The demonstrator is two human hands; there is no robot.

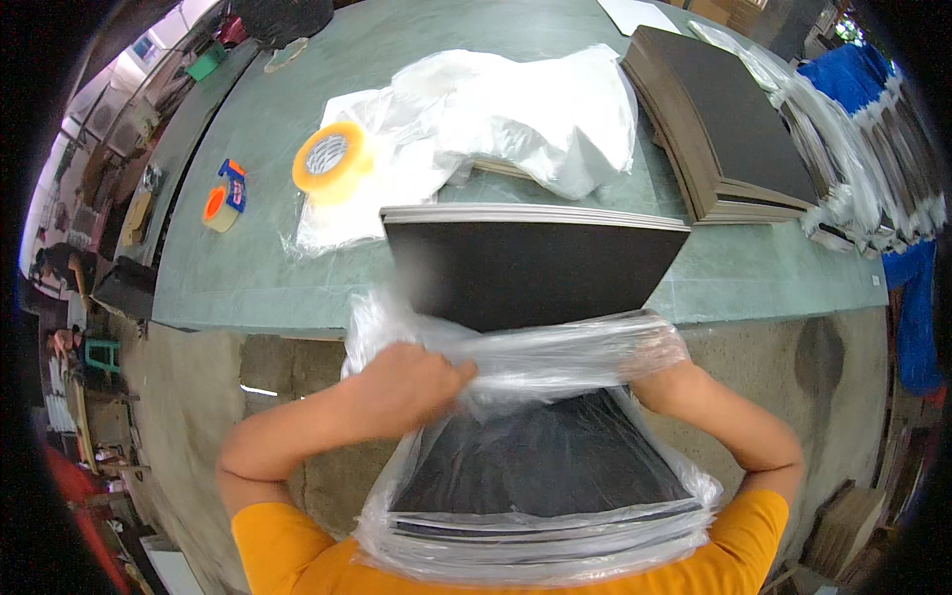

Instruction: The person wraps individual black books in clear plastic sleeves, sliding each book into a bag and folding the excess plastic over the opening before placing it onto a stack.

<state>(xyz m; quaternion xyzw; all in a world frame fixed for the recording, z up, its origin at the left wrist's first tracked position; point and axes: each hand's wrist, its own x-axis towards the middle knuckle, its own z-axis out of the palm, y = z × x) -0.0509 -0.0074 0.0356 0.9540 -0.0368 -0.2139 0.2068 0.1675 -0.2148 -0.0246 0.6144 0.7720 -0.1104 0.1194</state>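
A stack of black boards (535,273) with pale edges leans up against the table's front edge. Its lower part is inside a clear plastic bag (555,357), which is bunched in a band across the boards. My left hand (421,382) is closed around the left side of this band, slightly blurred. At the other end, my right hand (656,362) grips the bag, its fingers partly veiled by the film. Nearer my body, black sheets (545,461) show through more clear plastic, with layered edges toward my chest.
On the green table (248,278) lie a yellow tape roll (334,162), an orange-and-blue tape dispenser (225,198) and white plastic bags (496,109). A tall stack of black boards (734,119) stands at the right, beside plastic-wrapped bundles (843,149).
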